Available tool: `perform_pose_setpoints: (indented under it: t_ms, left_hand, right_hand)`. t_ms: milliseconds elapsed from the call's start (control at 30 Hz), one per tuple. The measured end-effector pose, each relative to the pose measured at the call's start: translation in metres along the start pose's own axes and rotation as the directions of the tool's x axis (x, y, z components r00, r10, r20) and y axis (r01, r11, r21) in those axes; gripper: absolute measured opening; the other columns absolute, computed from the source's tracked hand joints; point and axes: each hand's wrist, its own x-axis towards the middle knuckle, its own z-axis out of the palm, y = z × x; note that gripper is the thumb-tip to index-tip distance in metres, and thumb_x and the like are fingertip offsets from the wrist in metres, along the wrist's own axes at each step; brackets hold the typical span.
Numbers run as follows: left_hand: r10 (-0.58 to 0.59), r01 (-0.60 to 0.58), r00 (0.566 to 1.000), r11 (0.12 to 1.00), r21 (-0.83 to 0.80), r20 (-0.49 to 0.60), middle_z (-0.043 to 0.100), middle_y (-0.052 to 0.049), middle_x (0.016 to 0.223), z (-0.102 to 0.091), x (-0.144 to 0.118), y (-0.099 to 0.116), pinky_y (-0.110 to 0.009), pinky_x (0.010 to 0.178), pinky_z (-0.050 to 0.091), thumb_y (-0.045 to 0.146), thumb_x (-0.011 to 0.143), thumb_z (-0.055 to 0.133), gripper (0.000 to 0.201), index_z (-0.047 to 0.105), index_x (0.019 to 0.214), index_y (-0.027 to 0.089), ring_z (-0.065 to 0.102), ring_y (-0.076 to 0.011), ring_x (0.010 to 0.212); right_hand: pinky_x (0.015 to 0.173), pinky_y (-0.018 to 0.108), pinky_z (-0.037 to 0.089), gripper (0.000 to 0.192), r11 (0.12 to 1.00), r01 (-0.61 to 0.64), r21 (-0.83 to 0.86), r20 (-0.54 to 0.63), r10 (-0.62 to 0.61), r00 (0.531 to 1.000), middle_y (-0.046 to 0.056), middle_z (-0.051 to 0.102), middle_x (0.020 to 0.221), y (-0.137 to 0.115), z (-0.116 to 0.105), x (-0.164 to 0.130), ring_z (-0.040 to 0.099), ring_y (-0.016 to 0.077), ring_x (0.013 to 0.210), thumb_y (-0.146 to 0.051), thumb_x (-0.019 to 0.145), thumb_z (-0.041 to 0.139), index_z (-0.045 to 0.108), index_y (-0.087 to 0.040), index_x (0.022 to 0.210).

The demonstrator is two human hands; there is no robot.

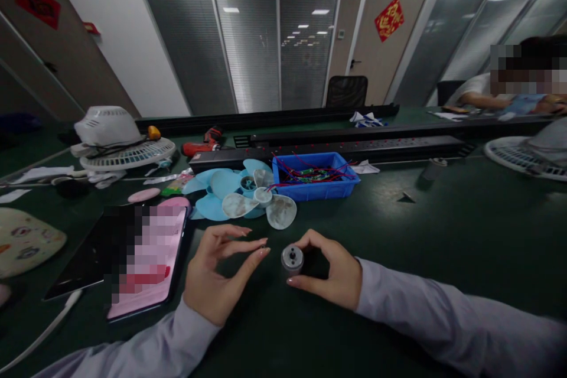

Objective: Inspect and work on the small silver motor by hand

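Note:
My right hand [330, 269] grips a small cylindrical metal motor [292, 258] between thumb and fingers. The motor stands upright on the dark green table, its round end with a central hole and small openings facing up. Just to its left, my left hand [224, 271] is closed in a pinch, thumb and forefinger tips nearly together. A tiny dark thing shows between those tips, too small to name. Light blue fan blades [212, 189] and a greyish three-bladed fan piece [263, 198] lie beyond my hands.
A blue bin [316, 192] holds wired circuit boards. On the left lie a phone [153, 260], a dark tablet [88, 254] and a white fan [128, 153]. Long black bars [336, 150] cross behind, near a red drill [201, 146]. Another motor [434, 170] stands right; a person sits far right.

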Motion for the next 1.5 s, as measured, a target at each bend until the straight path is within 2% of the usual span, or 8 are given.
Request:
perform_pose_setpoints:
  t_ms: [133, 267, 500, 633, 767, 900, 1167, 1500]
  left_hand:
    - [-0.132, 0.08, 0.952, 0.978, 0.191, 0.277, 0.077, -0.004, 0.08, -0.016, 0.0, -0.022, -0.046, 0.082, 0.054, 0.033, 0.075, 0.071, 0.032, 0.05, 0.098, 0.023, 0.072, -0.0274, 0.084]
    - [-0.065, -0.014, 0.942, 0.973, 0.231, 0.33, 0.077, -0.006, 0.082, -0.018, 0.0, -0.026, -0.045, 0.082, 0.055, 0.032, 0.075, 0.071, 0.037, 0.052, 0.106, 0.023, 0.071, -0.0287, 0.09]
    - [0.01, -0.103, 0.96, 0.941, 0.321, 0.28, 0.076, -0.004, 0.084, -0.015, 0.004, -0.02, -0.05, 0.084, 0.052, 0.039, 0.072, 0.074, 0.036, 0.06, 0.102, 0.026, 0.07, -0.0302, 0.092]
    - [0.033, -0.053, 0.995, 0.972, 0.228, 0.091, 0.074, -0.004, 0.085, -0.002, 0.002, -0.011, -0.049, 0.09, 0.048, 0.03, 0.078, 0.071, 0.027, 0.058, 0.1, 0.023, 0.069, -0.0263, 0.093]
    - [0.193, -0.186, 0.978, 0.977, 0.104, -0.072, 0.064, -0.004, 0.094, 0.017, -0.003, 0.002, -0.043, 0.091, 0.047, 0.018, 0.078, 0.07, 0.021, 0.061, 0.095, 0.024, 0.062, -0.0219, 0.098]
    - [0.255, -0.253, 0.966, 0.966, 0.056, -0.033, 0.063, -0.002, 0.089, 0.029, -0.007, 0.011, -0.039, 0.086, 0.047, 0.014, 0.078, 0.069, 0.022, 0.06, 0.095, 0.025, 0.058, -0.0209, 0.095]
    - [0.231, -0.233, 0.972, 0.969, 0.077, 0.04, 0.059, -0.004, 0.094, 0.029, -0.006, 0.012, -0.04, 0.085, 0.046, 0.016, 0.082, 0.063, 0.015, 0.062, 0.095, 0.022, 0.056, -0.021, 0.096]
    - [0.208, -0.211, 0.975, 0.976, 0.045, 0.073, 0.064, -0.004, 0.097, 0.03, -0.007, 0.015, -0.039, 0.089, 0.042, 0.015, 0.078, 0.067, 0.027, 0.054, 0.101, 0.025, 0.057, -0.0214, 0.1]
  right_hand:
    - [0.074, 0.033, 0.049, 0.034, 1.0, -0.001, -0.019, -0.01, 0.001, 1.0, 0.003, 0.068, 0.09, 0.0, 0.0, 0.0, 0.064, 0.0189, 0.083, -0.025, 0.067, 0.078, 0.058, -0.017, 0.093]
    - [0.075, 0.033, 0.05, 0.033, 1.0, -0.003, -0.019, -0.005, 0.003, 1.0, 0.003, 0.068, 0.091, 0.0, 0.0, 0.0, 0.064, 0.0188, 0.084, -0.025, 0.068, 0.077, 0.058, -0.018, 0.094]
    - [0.076, 0.033, 0.05, 0.034, 1.0, -0.001, -0.027, -0.002, 0.001, 1.0, 0.003, 0.068, 0.091, 0.0, -0.001, 0.0, 0.064, 0.0187, 0.085, -0.026, 0.067, 0.078, 0.058, -0.019, 0.094]
    - [0.075, 0.033, 0.05, 0.033, 1.0, 0.007, -0.025, -0.001, -0.007, 1.0, 0.003, 0.067, 0.091, 0.001, -0.001, 0.001, 0.064, 0.0191, 0.084, -0.025, 0.067, 0.077, 0.057, -0.018, 0.092]
    - [0.072, 0.032, 0.049, 0.032, 0.999, 0.023, -0.029, -0.02, -0.024, 1.0, 0.002, 0.066, 0.087, 0.002, 0.0, 0.001, 0.063, 0.0185, 0.08, -0.025, 0.067, 0.077, 0.056, -0.018, 0.091]
    - [0.07, 0.031, 0.048, 0.03, 0.999, 0.047, -0.025, -0.011, -0.047, 0.999, 0.001, 0.064, 0.084, 0.004, 0.001, 0.001, 0.062, 0.0173, 0.078, -0.025, 0.069, 0.075, 0.055, -0.018, 0.089]
    - [0.068, 0.029, 0.047, 0.029, 0.997, 0.051, -0.059, -0.008, -0.052, 0.999, 0.0, 0.062, 0.082, 0.003, 0.0, 0.001, 0.059, 0.016, 0.075, -0.025, 0.069, 0.075, 0.053, -0.02, 0.087]
    - [0.072, 0.032, 0.049, 0.028, 0.998, 0.052, -0.019, 0.02, -0.051, 0.998, 0.002, 0.064, 0.085, 0.005, 0.0, 0.0, 0.061, 0.0178, 0.079, -0.024, 0.072, 0.073, 0.053, -0.019, 0.09]
